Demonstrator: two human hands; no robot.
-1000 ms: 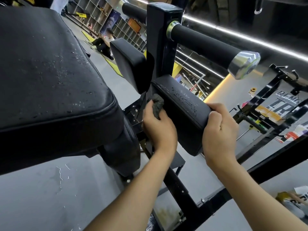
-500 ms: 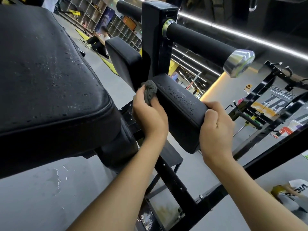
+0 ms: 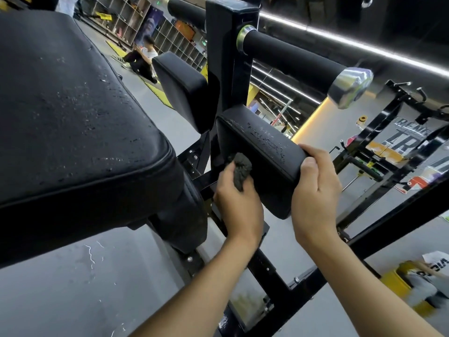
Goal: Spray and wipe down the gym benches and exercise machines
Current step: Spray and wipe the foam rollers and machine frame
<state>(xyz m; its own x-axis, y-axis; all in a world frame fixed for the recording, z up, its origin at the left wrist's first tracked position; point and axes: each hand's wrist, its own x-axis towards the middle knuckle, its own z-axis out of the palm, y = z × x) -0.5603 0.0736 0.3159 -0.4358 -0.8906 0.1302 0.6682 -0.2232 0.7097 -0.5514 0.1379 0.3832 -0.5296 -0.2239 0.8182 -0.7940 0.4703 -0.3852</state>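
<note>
One wide seat pad (image 3: 73,117) is filling the far L: smooth black vinyl, rounded corner, piped edge, speckled w/ fine droplets. Behind it, top L, cubby shelves (image 3: 126,15) are lining the wall; contents too small to tell. Moving R, a smaller pad (image 3: 182,88), rounded rectangle, same black vinyl, is sitting just L of the square black steel post (image 3: 230,57).

L hand (image 3: 239,207) is gripping a balled grey cloth (image 3: 240,171), nubbly texture, fingers curled round it. It is pressing the cloth against the near face of the arm pad (image 3: 262,152), low down by the post. That pad is matte black, soft-cornered, w/ droplets and scuffs along its top edge.

R hand (image 3: 315,190) is clamping the arm pad's R end, fingers wrapped over the top, thumb lying on the near face.

Above, a foam-covered roller (image 3: 291,57) is jutting R from the post, ending in a faceted chrome cap (image 3: 349,86). Far R, a black rack (image 3: 380,132) is standing well apart. Bottom R, something yellow (image 3: 393,283) is showing, too blurred to ID.
</note>
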